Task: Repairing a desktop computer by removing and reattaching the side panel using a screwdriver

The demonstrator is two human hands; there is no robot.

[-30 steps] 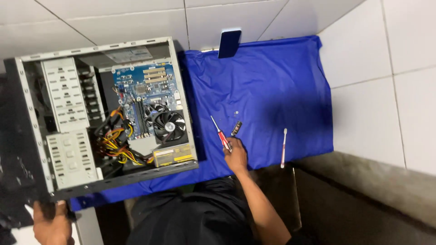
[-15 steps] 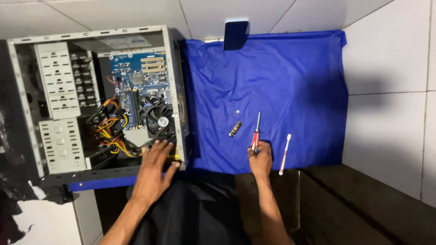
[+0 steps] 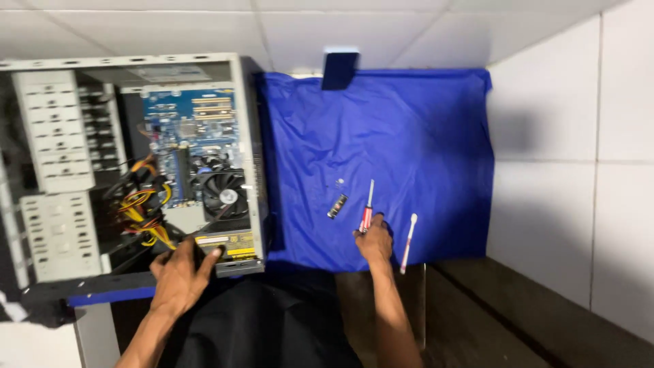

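Now, left hand: the left hand [image 3: 178, 276] lies palm down on the near bottom edge of the open computer case [image 3: 129, 163], fingers spread apart, one fingertip touching the yellow-labelled box at the case's lower corner; it clamps on nothing.
Right hand: the right hand [image 3: 374, 240] rests on the blue cloth [image 3: 409, 136], fingers curled together at the red handle of the screwdriver [image 3: 367, 210]; whether they truly grip the handle or only touch it cannot be told.
Screwdriver: red handle at the right hand's fingertips, metal shaft pointing away from the person, lying flat on the cloth.
Small dark part: a short dark piece [image 3: 336, 206] lies just to the left of the screwdriver, apart from the right hand.
White stick: a thin white tool [image 3: 409, 242] lies just to the right of the right hand, close to the near edge of the cloth.
Case inside: beyond the left hand sit a round black fan [image 3: 225, 195], a blue circuit board [image 3: 191, 126] and a bundle of yellow, red and black wires [image 3: 139, 208] to the left of the fan.
Far side: a dark blue upright object [image 3: 339, 68] stands at the far edge of the cloth, well apart from both hands.
Tabletop: the cloth covers the tabletop between the two hands and beyond the right one; white tiles [image 3: 565, 136] lie to the right.
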